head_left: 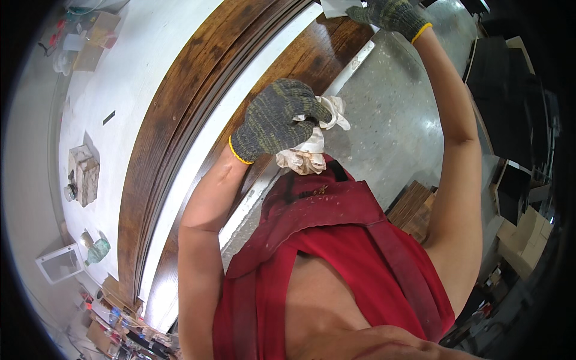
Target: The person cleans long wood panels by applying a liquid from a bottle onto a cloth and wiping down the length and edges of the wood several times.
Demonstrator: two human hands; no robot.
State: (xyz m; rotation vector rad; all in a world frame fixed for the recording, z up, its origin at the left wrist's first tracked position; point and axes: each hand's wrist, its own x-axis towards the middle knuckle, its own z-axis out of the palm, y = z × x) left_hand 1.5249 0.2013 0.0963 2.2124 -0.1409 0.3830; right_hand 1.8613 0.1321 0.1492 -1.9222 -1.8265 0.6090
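My left hand (pixel 279 117), in a dark grey-green knit glove with a yellow cuff, is closed on a crumpled white cloth (pixel 307 155). Folds of the cloth hang out on both sides of the fingers, above the near brown wood-grain board (pixel 318 51). At the far right end of that board is my right hand (pixel 393 18), in a matching glove. Its thumb is stretched out beside a pale flat sheet (pixel 337 7); the upper picture edge cuts off part of the fingers. Nothing shows gripped in it.
More long brown boards (pixel 180 90) lie parallel on the white table (pixel 150 48). Toward its left side are a marbled box (pixel 83 175), a white-framed panel (pixel 60 264) and cartons (pixel 96 42). Wood pieces (pixel 413 207) lie on the grey floor (pixel 390 114); dark panels (pixel 501 90) stand at right.
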